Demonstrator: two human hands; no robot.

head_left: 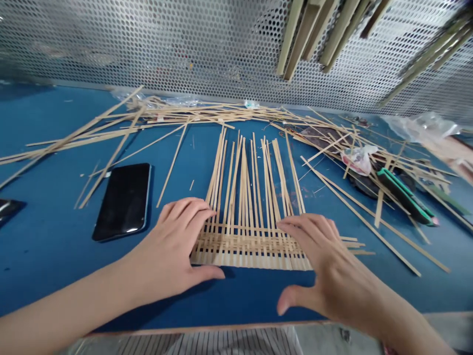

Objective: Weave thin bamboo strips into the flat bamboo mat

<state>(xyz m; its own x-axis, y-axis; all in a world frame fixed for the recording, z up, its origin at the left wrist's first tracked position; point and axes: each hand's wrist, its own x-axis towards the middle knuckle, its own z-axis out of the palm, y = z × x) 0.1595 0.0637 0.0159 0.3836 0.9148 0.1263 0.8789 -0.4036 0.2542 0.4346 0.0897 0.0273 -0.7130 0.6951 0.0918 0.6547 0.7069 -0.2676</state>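
Observation:
A partly woven mat of thin bamboo strips lies flat on the blue table in front of me. Crosswise strips run through its near part, while the long upright strips fan loosely away toward the back. My left hand rests at the mat's left edge, fingers stretched over the strips and thumb apart by the near edge. Over the right edge lies my right hand, its fingers extended onto the weave and its thumb held away below. A few crosswise ends stick out beyond the right hand.
Left of the mat lies a black phone. Loose bamboo strips are heaped along the back, below a perforated metal panel. At the right are a green-and-black object, a plastic bag and a blurred arm.

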